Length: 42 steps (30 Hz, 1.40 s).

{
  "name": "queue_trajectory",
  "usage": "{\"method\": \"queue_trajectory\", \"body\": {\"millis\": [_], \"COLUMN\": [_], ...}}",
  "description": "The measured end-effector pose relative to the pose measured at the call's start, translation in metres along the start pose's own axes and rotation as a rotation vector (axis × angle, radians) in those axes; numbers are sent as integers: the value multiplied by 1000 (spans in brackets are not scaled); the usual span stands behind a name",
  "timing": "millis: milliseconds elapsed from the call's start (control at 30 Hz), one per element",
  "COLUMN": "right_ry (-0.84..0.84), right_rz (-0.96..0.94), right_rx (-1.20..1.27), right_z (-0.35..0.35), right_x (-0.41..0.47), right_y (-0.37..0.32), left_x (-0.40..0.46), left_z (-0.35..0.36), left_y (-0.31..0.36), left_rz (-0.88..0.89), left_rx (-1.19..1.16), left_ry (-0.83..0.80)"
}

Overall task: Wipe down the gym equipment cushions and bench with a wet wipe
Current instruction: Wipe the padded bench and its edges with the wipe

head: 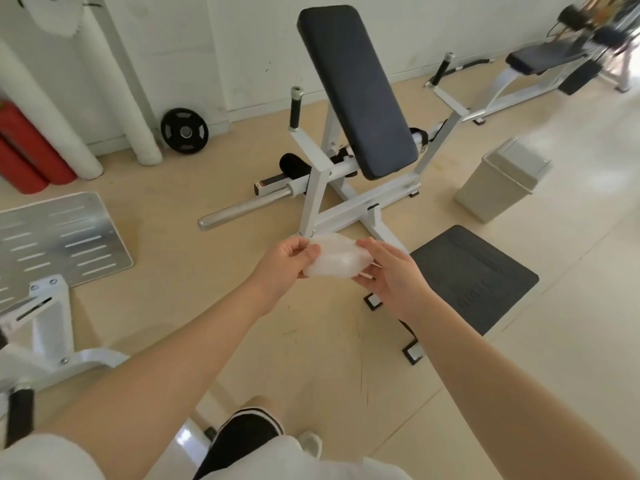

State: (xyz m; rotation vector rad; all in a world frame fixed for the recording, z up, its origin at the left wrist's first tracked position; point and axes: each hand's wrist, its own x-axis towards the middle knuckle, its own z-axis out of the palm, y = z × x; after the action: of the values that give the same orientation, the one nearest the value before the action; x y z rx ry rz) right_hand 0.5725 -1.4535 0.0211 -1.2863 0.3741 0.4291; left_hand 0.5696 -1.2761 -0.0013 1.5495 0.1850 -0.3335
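White wall (180, 46), beige floor (180, 271), bin (498, 188) beside it.

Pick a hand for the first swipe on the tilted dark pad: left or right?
Right, marginally. Both hands, left and right, pinch the wet wipe. The tilted dark pad stands ahead, leaning rightward at its lower end, so the right hand probably has the straighter reach.

A small gym room: a white-framed machine with a dark padded cushion (356, 91), a weight plate (184, 130) leaning on the wall, another bench (543, 55) farther back, pale floor
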Motion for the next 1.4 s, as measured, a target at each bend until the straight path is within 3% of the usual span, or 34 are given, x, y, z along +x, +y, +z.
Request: {"method": "queue_trajectory", "body": {"millis": [67,167,267,367,533,633,733,833,933,1100,1233,1400], "right_ry": [48,133,37,114,345,386,438,367,280,360,238,159], "right_rz": [-45,-199,-299,-322,-335,-337,-307,-289,-276,-244,-245,-312], "right_rx": [-126,-518,-706,-846,-749,-625,-333,-169,-247,-382,-600,-717], "right_z": [-12,-20,-26,-37,-47,-47,-49,-55,-67,-101,-126,-136], "right_x": [20,55,95,149,247,302,348,387,427,516,594,684], "right_y": [-18,-36,-56,-82,-145,-181,-212,-233,-247,-292,-342,-412], "left_x": [27,71,125,190,305,366,419,462,503,582,665,766], "left_z": [11,24,37,43,42,47,60,77,89,101,101,101], "left_y": [14,29,43,57,101,132,147,155,162,178,200,207], "left_rz": [-18,-37,-28,-5,18,76,135,169,180,187,196,26], "left_rx": [5,-1,-11,5,210,367,444,444,379,510,627,602], "left_ry": [5,-21,-50,-69,-32,-113,-70,-30,-103,-214,-6,181]}}
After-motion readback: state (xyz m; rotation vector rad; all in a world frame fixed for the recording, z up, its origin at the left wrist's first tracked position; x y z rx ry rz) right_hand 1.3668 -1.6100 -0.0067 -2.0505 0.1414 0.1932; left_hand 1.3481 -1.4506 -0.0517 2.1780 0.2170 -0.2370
